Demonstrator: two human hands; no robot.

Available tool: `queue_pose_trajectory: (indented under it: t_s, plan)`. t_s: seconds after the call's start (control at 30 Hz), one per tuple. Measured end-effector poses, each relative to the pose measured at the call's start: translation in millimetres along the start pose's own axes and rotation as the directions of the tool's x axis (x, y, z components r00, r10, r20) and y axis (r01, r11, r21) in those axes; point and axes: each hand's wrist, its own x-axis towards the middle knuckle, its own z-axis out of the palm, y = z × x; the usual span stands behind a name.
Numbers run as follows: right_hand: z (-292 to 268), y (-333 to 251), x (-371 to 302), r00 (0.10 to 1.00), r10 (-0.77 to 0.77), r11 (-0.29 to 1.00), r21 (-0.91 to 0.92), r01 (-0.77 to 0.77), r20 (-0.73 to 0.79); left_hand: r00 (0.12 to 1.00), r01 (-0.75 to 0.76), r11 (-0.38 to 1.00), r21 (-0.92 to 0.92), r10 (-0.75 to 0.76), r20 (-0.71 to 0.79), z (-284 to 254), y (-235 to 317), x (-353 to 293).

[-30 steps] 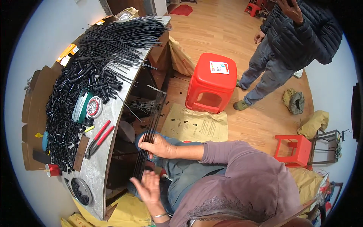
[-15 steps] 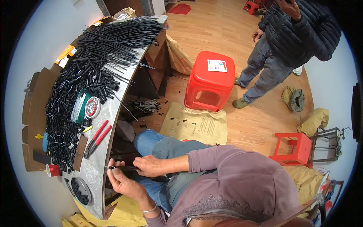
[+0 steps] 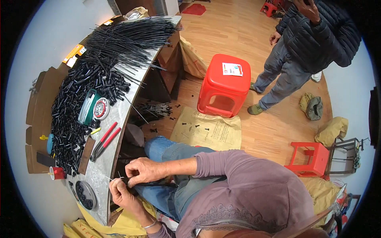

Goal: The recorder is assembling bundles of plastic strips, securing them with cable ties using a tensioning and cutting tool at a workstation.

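My left hand [image 3: 124,195], with a bracelet at its wrist, is closed at the near edge of the table. Its fingertips pinch a small black fitting [image 3: 125,180], from which a thin pale rod or wire sticks out. Right against it, my right hand [image 3: 146,170] is closed, thumb and fingers meeting at the same fitting. The fingers hide most of it. On the grey table [image 3: 97,180] beside my hands lie red-handled pliers [image 3: 105,141], a brown flat strip [image 3: 86,154] and a round dish of small black parts [image 3: 85,195].
A big heap of black tubular parts [image 3: 71,107] and a bundle of long black rods [image 3: 127,37] cover the table's far side. A green box [image 3: 88,107] stands among the parts. Beyond my knees are a red stool [image 3: 227,79] and a standing person [image 3: 293,59].
My right hand has moved left and up to meet my left hand at the fitting. The pale rod now shows beyond my left fingertips. The whole view has shifted slightly.
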Motion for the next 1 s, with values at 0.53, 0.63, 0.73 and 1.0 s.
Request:
queue_pose_trajectory:
  t_s: [0.53, 0.63, 0.73, 1.0]
  plan:
    - [-4, -19, 10, 0.864, 0.114, 0.918, 0.280, -0.280, 0.490, 0.913, 0.203, 0.859, -0.469, 0.007, 0.407, -27, -13, -3]
    - [9, -22, 7, 0.984, 0.113, 0.986, 0.109, -0.129, 0.140, 0.985, 0.166, 0.773, -0.612, -0.102, 0.138, 0, -4, -8]
    - [33, -24, 1, 0.990, 0.098, 0.992, 0.087, -0.089, -0.098, 0.968, 0.137, 0.739, -0.659, -0.241, -0.068, -1, -7, -8]
    - [29, -38, 1, 0.945, 0.313, 0.949, 0.061, -0.308, -0.096, 0.939, 0.062, 0.777, -0.626, -0.259, -0.228, 21, -3, 3]
